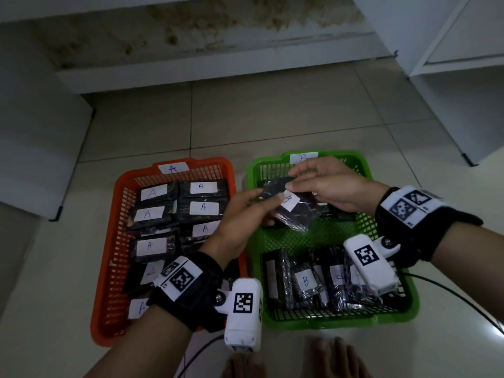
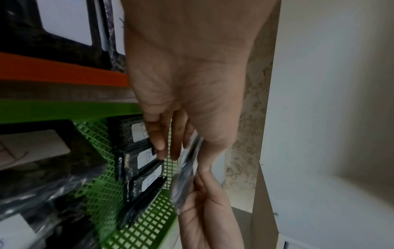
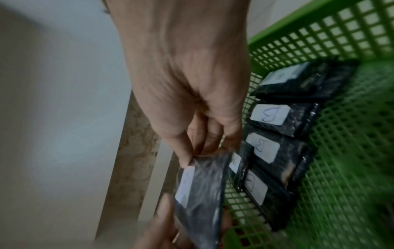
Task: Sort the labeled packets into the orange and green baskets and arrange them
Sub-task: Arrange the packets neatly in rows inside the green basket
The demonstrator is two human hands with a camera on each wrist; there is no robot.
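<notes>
I hold one dark packet [image 1: 290,207] between both hands, above the far left part of the green basket [image 1: 387,316], right of centre in the head view. My left hand [image 1: 240,214] grasps its left end, thumb on top beside the white B label. My right hand [image 1: 332,184] pinches the far edge from above, fingers curled onto the film; the right wrist view shows that pinch, blurred, at lower centre of the frame.

The label reads B, so I judge this packet belongs here, joining the row of B packets [image 3: 277,134] lying flat along the far wall of the green basket. To do it well, I should keep the label facing up and turned like its neighbours, lower the packet flat beside the row without sliding onto them, and let go with one hand only once the other has it steady, since the film looks slippery and crinkly. More B packets [image 1: 305,282] stand loosely bunched at the near end, at the frame's lower right, and they look as though they need arranging too.

The orange basket [image 1: 109,268], left of centre, holds A packets [image 1: 203,208] laid in two fairly neat columns, labels up.

Both baskets sit on a pale tiled floor [image 1: 272,118]. White cabinets [image 1: 450,77] stand at the upper right and left, and a stained wall base runs along the top. The light is dim. A black cable [image 1: 450,290] trails at lower right.
</notes>
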